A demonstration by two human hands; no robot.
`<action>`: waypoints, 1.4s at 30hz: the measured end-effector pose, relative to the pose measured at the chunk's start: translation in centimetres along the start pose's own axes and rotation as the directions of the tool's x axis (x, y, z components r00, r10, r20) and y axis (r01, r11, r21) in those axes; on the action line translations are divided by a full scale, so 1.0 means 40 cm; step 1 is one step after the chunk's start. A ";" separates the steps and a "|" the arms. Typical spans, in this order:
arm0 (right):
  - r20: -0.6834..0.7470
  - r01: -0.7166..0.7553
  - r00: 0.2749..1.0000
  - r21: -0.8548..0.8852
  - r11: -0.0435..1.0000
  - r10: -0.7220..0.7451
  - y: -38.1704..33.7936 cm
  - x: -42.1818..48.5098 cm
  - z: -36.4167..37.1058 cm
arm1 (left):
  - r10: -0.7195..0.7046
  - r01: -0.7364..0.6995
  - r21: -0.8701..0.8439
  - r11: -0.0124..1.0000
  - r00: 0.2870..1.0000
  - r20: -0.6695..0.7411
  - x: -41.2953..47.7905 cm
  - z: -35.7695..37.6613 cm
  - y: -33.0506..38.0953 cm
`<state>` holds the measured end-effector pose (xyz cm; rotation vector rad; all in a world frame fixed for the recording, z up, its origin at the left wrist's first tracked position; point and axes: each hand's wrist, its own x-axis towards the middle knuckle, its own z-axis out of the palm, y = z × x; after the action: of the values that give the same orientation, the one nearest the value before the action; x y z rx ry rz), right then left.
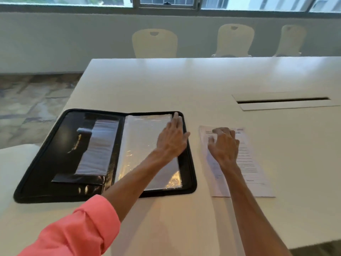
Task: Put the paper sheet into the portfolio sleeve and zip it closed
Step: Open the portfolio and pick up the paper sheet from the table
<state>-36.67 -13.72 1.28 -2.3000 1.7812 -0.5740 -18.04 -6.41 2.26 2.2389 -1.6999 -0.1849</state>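
An open black portfolio [36, 183] lies on a white bench [184, 85], the left hand [172, 139] flat, grip open, on its clear sleeve [140, 145]; at 3 o'clock, the right hand [224, 145] presses curled fingers on the sheet [252, 163], gripping nothing.

The only writing in view is on the paper sheet [247, 163], lying on the white table [184, 80]: rows of printed lines with a darker heading at its far end, all too blurred and small to read.
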 end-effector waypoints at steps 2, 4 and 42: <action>0.029 -0.038 0.999 -0.030 0.999 0.039 0.038 0.015 -0.015 | 0.066 -0.067 0.014 0.998 0.997 0.038 0.010 0.031 0.068; 0.045 -0.076 0.996 -0.060 0.995 0.079 0.071 0.025 -0.032 | 0.096 -0.097 0.022 0.995 0.994 0.059 0.018 0.057 0.119; -0.116 -0.067 0.947 0.841 0.536 0.300 0.178 0.064 -0.282 | 0.057 0.273 -0.928 0.255 0.953 0.296 0.116 0.020 0.187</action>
<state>-47.03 -17.03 9.44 -1.3798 1.3278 -1.3625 -23.82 -12.75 4.39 1.3122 -0.9437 -1.2717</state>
